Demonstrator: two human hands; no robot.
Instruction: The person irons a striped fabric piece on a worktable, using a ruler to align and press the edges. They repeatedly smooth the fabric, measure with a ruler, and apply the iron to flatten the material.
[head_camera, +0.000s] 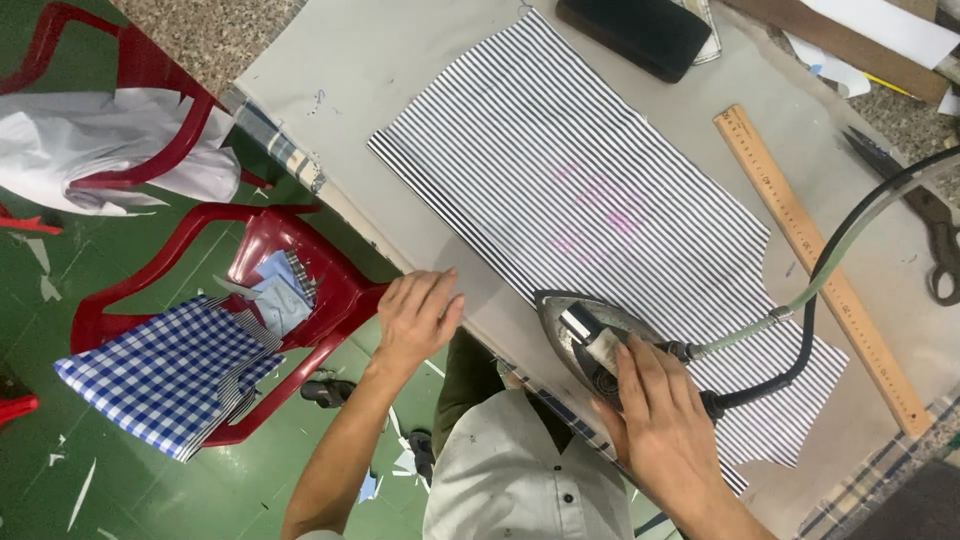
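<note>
My right hand (660, 420) grips the iron (590, 335) on the near edge of the striped cloth (590, 200), my left hand (418, 315) lies spread flat on the worktop (400, 90), and most cloth looks smooth.

Scissors (935, 240) cut off at right edge — iron's (590, 340) handle hidden.
</note>
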